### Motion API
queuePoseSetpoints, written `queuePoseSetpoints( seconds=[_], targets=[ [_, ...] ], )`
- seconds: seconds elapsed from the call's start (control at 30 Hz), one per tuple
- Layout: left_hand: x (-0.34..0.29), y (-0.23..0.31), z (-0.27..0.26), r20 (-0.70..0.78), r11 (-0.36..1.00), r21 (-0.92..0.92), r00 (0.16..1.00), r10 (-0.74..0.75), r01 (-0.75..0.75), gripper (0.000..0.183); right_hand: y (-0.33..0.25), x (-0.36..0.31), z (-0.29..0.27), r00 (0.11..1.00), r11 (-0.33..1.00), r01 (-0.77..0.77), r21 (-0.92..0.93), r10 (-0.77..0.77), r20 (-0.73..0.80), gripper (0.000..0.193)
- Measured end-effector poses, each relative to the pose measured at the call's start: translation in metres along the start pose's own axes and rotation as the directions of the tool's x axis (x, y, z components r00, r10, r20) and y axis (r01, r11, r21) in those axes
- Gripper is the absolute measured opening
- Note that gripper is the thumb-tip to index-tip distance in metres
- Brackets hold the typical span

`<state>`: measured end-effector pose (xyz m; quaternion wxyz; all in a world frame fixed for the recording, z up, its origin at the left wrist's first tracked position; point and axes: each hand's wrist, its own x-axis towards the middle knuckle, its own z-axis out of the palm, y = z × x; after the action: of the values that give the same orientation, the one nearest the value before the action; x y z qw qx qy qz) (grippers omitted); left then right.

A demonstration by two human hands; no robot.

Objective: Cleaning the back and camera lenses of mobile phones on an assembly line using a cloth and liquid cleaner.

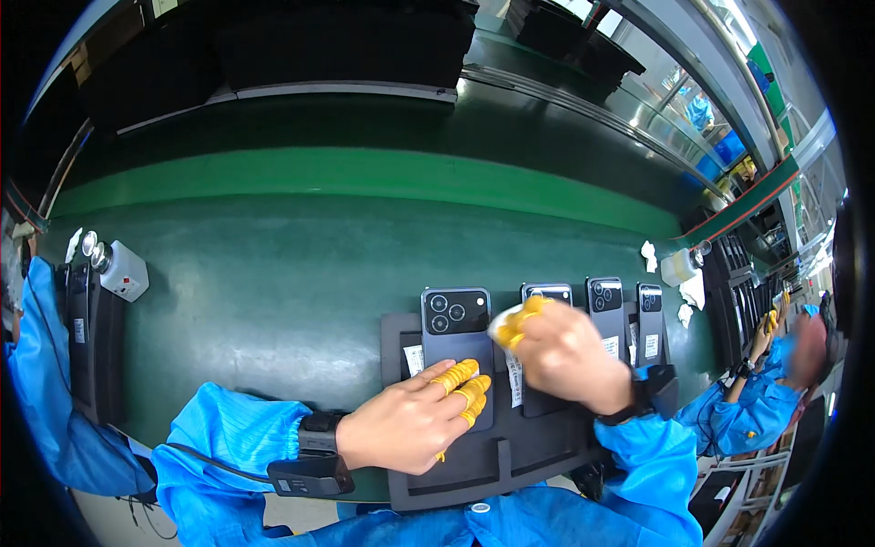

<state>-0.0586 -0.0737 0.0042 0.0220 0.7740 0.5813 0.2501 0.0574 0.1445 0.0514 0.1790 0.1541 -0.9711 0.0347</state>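
Left hand (415,415) rests on leftmost phone (456,351), apparently steadying it; cannot tell whether its grip clasps. Right hand (562,351) grip pinches white wipe (498,329).

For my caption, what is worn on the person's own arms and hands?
Bright blue fabric sleeves cover both arms, a dark cable running along the left. Each wrist carries a boxy black device on a black band. Ribbed yellow finger covers cap fingers on the left hand and right hand.
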Motion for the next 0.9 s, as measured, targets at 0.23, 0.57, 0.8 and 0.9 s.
queuePoseSetpoints(
  seconds=[0.23, 0.57, 0.8, 0.9],
  targets=[
    [0.004, 0.002, -0.003, 0.023, 1.0, 0.011, 1.0, -0.002, 0.002, 0.057, 0.001, 0.044, 0.008, 0.981, 0.991, 0.007, 0.136, 0.019, -0.193, 0.035],
    [0.001, 0.001, 0.002, 0.021, 1.0, -0.005, 0.999, -0.031, 0.031, 0.058, 0.0, 0.01, -0.012, 0.98, 0.988, -0.129, -0.079, 0.139, 0.142, 0.01],
    [0.004, 0.0, -0.001, 0.03, 0.999, -0.043, 1.0, -0.01, 0.012, 0.057, 0.0, 0.052, 0.023, 0.989, 0.998, -0.027, 0.065, 0.036, -0.142, 0.016],
    [0.002, -0.002, -0.001, 0.055, 0.999, -0.05, 0.998, -0.01, 0.013, 0.056, -0.002, 0.039, 0.018, 0.997, 0.996, -0.042, -0.075, 0.037, -0.061, 0.014]
  ],
)
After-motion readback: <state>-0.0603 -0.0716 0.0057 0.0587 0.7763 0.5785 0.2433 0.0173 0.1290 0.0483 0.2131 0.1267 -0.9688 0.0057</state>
